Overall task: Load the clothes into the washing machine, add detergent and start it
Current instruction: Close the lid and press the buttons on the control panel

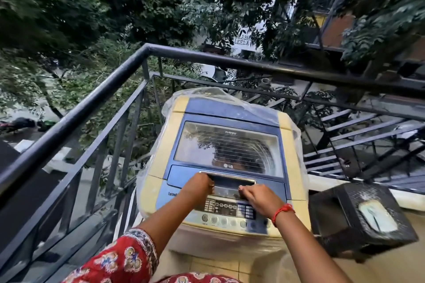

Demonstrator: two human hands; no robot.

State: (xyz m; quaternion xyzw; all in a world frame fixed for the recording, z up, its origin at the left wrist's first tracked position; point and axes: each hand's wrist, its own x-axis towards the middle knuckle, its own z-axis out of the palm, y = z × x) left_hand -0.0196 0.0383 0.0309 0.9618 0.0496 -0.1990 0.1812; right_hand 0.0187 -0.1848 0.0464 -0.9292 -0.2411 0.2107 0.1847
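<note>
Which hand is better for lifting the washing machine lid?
Probably both: the left hand and right hand each grip the handle of the shut lid. If only one, the left, since its fingers curl further under.

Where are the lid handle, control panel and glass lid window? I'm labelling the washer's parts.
lid handle (232,179): head view, on the dark recess between the two hands.
control panel (226,208): head view, on its display strip.
glass lid window (227,145): head view, on the middle of the pane.
</note>
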